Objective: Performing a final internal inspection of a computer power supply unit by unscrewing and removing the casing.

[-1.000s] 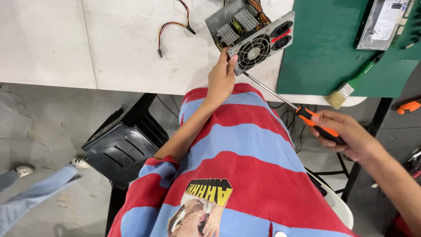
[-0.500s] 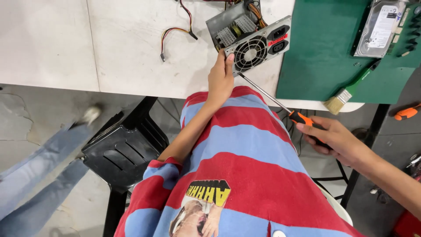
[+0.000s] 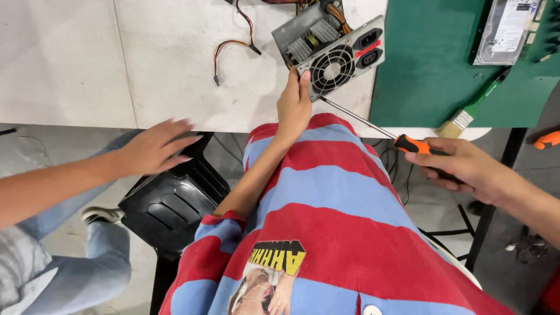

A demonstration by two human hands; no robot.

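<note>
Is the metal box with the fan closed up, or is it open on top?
Open. The power supply box has no top cover, so its inner parts and wires show. The left hand steadies it; the right hand holds a screwdriver.

We count three hands, one power supply, one screwdriver, one brush, one hard drive, one green mat, one black chair.

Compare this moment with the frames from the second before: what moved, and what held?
A co-worker's hand has come in from the left toward the table edge; earlier only their leg showed there. The right hand stays shut on the orange-handled screwdriver, its tip now close to the power supply below the fan. The left hand still steadies the unit. The paintbrush and hard drive have not moved.
</note>
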